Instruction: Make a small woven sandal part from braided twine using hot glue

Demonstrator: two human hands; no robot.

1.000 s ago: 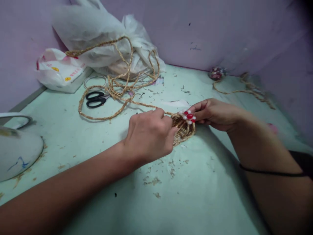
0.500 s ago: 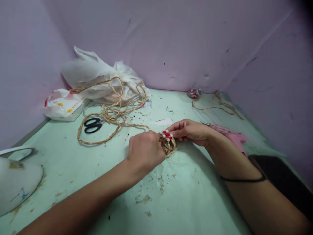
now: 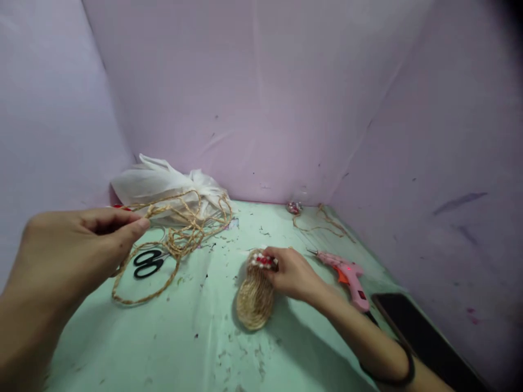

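A small woven straw slipper (image 3: 254, 305) with a band of red and white beads (image 3: 265, 261) rests on the green tabletop. The fingers of my right hand (image 3: 292, 272) are closed on its beaded end, with the fingertips partly hidden. At the left, my left hand (image 3: 81, 245) is raised above the table and pinches a braided straw cord (image 3: 141, 301) between thumb and forefinger. The cord trails away in loose loops and a tangle. No cord is visible between the tangle and the slipper.
Black-handled scissors (image 3: 147, 264) lie inside a cord loop, before a white plastic bag (image 3: 159, 182). A pink glue gun (image 3: 347, 269) and a dark, flat, phone-like object (image 3: 420, 332) lie at right. A bead container (image 3: 294, 207) and thin cord (image 3: 322, 228) are at the back.
My left hand has left the slipper and moved far left, onto the cord. The slipper now lies in fuller view, still in my right hand. The camera view has tilted up.
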